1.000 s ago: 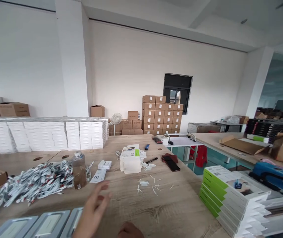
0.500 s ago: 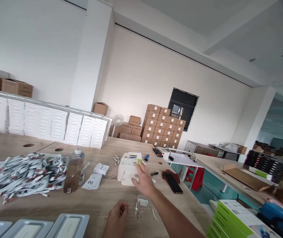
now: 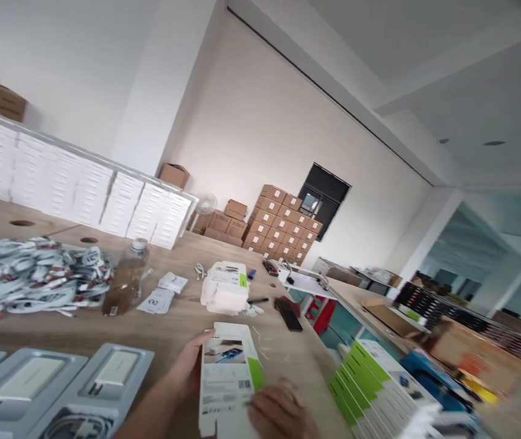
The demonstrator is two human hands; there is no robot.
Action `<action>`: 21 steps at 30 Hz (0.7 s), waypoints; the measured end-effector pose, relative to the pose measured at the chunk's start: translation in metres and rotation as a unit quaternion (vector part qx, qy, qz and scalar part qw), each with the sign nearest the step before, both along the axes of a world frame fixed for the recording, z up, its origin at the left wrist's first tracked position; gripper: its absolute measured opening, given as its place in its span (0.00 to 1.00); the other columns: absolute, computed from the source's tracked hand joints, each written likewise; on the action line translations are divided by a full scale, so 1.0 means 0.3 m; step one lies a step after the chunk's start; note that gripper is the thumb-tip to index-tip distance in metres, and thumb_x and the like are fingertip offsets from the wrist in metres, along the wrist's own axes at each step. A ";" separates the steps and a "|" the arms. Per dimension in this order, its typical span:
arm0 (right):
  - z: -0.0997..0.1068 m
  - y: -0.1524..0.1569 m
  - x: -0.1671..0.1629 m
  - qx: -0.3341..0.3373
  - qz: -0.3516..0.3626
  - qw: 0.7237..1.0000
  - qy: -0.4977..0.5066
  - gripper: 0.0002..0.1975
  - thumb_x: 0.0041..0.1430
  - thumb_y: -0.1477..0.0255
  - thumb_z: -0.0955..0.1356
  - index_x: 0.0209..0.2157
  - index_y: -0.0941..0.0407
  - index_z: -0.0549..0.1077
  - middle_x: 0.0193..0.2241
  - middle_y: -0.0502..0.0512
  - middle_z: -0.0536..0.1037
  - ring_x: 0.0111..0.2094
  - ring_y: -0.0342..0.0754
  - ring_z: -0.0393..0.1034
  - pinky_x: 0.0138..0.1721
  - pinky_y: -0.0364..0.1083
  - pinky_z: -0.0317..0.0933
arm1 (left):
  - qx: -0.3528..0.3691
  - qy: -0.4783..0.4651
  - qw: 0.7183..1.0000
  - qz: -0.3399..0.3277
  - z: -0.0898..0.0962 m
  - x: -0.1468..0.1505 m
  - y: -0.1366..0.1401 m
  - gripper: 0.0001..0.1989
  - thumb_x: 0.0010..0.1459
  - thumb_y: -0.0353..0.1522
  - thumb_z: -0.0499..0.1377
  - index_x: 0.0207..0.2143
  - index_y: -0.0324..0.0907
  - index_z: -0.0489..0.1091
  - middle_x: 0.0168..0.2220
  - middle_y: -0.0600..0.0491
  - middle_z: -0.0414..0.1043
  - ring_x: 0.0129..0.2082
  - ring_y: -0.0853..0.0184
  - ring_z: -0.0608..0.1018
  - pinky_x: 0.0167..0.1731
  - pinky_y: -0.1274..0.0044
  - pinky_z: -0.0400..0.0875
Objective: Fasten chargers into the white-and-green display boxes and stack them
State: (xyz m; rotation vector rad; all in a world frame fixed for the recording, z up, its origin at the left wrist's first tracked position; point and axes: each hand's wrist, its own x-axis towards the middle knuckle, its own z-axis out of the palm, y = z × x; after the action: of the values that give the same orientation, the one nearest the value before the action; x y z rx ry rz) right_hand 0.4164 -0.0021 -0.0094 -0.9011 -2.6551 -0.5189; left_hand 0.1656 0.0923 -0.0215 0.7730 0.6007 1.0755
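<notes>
A flat white and green printed carton (image 3: 226, 384) is held up in front of me, its picture of a device near the top. My left hand (image 3: 191, 360) grips its left edge, the fingers partly behind it. Against the lower right side of the carton is my right hand (image 3: 281, 408), smeared by motion, so its grip does not show clearly. Beyond the carton, a stack of similar flat cartons (image 3: 224, 289) lies on the table. Grey trays (image 3: 125, 399) with white power adapters (image 3: 116, 367) sit to the left, one also holding a coiled cable.
A heap of white cables (image 3: 36, 274) and a bottle of brown liquid (image 3: 126, 277) stand at left. Leaflets (image 3: 157, 300) lie mid-table, a phone (image 3: 288, 314) toward the right edge. Green and white boxes (image 3: 365, 381) are stacked at right. White boxes (image 3: 77, 183) line the back.
My right hand has come back from the carton stack. One flat carton is now before me, held by my left hand. The view has tilted and shifted.
</notes>
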 end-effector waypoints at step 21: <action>0.092 0.286 -0.117 -0.443 -0.115 0.884 0.096 0.09 0.50 0.71 0.71 0.36 0.56 0.77 0.25 0.46 0.72 0.25 0.40 0.63 0.24 0.38 0.55 | 0.068 0.298 0.951 -0.051 -0.067 0.010 -0.050 0.09 0.45 0.26 0.61 0.32 0.39 0.71 0.22 0.60 0.69 0.19 0.72 0.71 0.18 0.81 0.61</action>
State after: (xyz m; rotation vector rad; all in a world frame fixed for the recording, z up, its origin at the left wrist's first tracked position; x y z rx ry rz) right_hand 0.3813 0.0838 0.0183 -1.4059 -2.5613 0.7972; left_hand 0.1685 0.0773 -0.0418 1.2529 0.9913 0.7853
